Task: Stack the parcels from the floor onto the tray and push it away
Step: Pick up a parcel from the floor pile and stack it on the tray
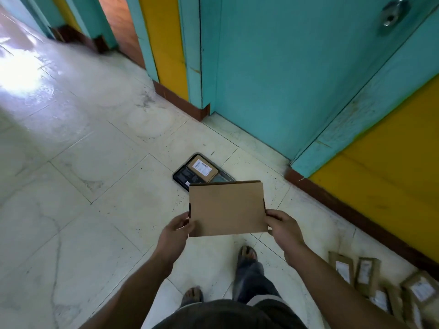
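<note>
While standing over pale, glossy floor tiles (95, 162), head view only.

Step judged: carrying one parcel to the tray, placement not yet done. Early in the task.

- Holding flat brown rectangular cardboard parcel (226, 207) in the air, broad plain face towards camera.
- Pinched at lower left edge by left hand (177, 230) and at lower right edge by right hand (283, 230). Thumbs on near face, fingers hidden behind. Both grips clamped on the parcel.
- Hanging above and short of shallow black rectangular tray (183, 175), lying on the floor near teal painted door (261, 79).
- Already on tray: one small brown labelled parcel (202, 168), lying flat towards the far end.
- Left to move: cluster of brown labelled parcels (365, 274) on the floor at right, beside the yellow wall (380, 174).

Next move, as judgement: calls for bending down, levelling the parcel and lowering it flat onto the tray, squared to the rim. Fit against tray not judged, the parcel being nearer the camera.

Materials:
- Matt kraft card, crisp corners, thin and stiff-looking, dark strip at each short edge.
- Tray dark, slightly shiny, rounded corners, raised rim.
- Tiles smooth and scuffed, so probably an easy slide for the push.
</note>
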The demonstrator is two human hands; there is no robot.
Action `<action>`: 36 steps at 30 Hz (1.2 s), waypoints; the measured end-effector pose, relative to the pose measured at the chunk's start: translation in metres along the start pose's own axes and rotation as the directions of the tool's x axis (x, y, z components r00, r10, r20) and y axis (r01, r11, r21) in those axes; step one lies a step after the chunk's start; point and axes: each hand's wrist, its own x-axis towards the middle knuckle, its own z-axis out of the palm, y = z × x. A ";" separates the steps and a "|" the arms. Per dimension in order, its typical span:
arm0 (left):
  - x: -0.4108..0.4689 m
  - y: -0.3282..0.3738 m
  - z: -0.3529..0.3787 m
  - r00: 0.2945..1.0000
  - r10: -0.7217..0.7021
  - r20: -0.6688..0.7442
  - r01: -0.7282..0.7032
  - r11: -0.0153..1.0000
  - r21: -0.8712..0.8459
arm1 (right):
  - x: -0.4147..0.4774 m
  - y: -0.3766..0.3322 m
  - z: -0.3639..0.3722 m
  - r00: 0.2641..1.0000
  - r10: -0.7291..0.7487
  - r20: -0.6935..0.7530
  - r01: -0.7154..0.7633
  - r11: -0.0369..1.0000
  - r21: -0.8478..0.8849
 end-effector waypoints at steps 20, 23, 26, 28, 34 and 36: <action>0.158 0.037 0.062 0.922 -0.359 -0.146 0.273 0.869 -0.414 | 0.227 -0.104 0.056 0.942 0.038 0.335 0.153 0.837 -0.525; 0.189 0.035 0.056 0.918 -0.383 -0.105 0.313 0.860 -0.403 | 0.248 -0.111 0.077 0.949 0.067 0.307 0.122 0.821 -0.557; 0.227 0.029 0.053 0.901 -0.425 -0.085 0.364 0.849 -0.383 | 0.279 -0.112 0.101 0.956 0.106 0.274 0.087 0.790 -0.608; 0.258 0.022 0.056 0.887 -0.457 -0.062 0.398 0.826 -0.400 | 0.308 -0.109 0.118 0.954 0.129 0.271 0.075 0.771 -0.632; 0.344 -0.002 0.084 0.811 -0.578 -0.084 0.448 0.708 -0.546 | 0.399 -0.077 0.162 0.937 0.173 0.303 0.073 0.752 -0.655; 0.377 -0.018 0.095 0.786 -0.606 -0.126 0.452 0.701 -0.551 | 0.431 -0.058 0.178 0.925 0.212 0.315 0.055 0.746 -0.664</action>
